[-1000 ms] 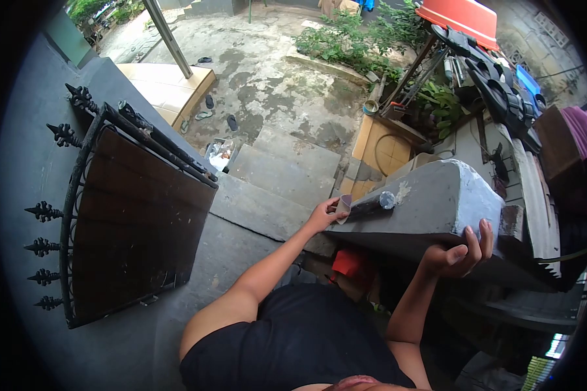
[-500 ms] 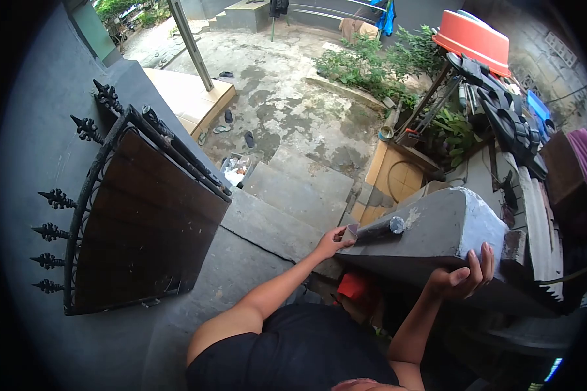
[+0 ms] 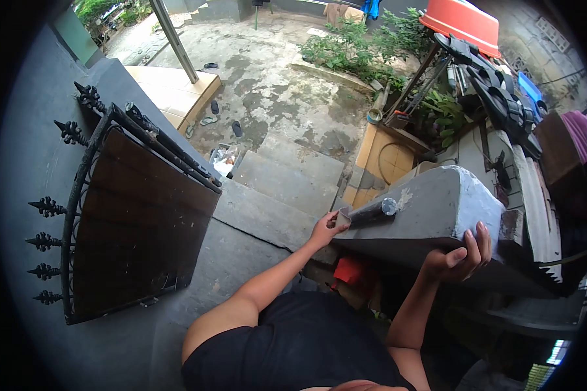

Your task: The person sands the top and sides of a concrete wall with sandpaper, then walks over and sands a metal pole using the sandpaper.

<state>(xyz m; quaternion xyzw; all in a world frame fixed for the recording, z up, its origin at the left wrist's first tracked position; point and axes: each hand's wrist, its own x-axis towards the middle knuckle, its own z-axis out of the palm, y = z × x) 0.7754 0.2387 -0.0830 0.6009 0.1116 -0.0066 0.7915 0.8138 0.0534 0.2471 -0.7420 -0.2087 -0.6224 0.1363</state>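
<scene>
Between the fingers and thumb of my left hand [image 3: 326,231] is a small folded brownish-grey sheet that looks like sandpaper [image 3: 344,219]. It is held up against the near end of a grey metal pipe [image 3: 373,213], which lies along the side of a low grey wall [image 3: 430,202]. My right hand [image 3: 460,256] rests against the lower edge of the wall's whitish end [image 3: 479,208], its fingers apart and holding nothing. Below the wall, between my arms, a red object [image 3: 355,270] is partly in shadow.
A dark spiked metal gate [image 3: 143,221] stands at the left. Concrete steps [image 3: 287,173] lead down to a yard with several slippers [image 3: 237,128]. Black sandals [image 3: 502,98] and an orange-red basin [image 3: 463,25] are at the upper right, near plants [image 3: 346,55].
The view has shifted slightly, so the yard and gate appear further left. My left hand stays at the pipe with the sheet; my right hand stays on the wall.
</scene>
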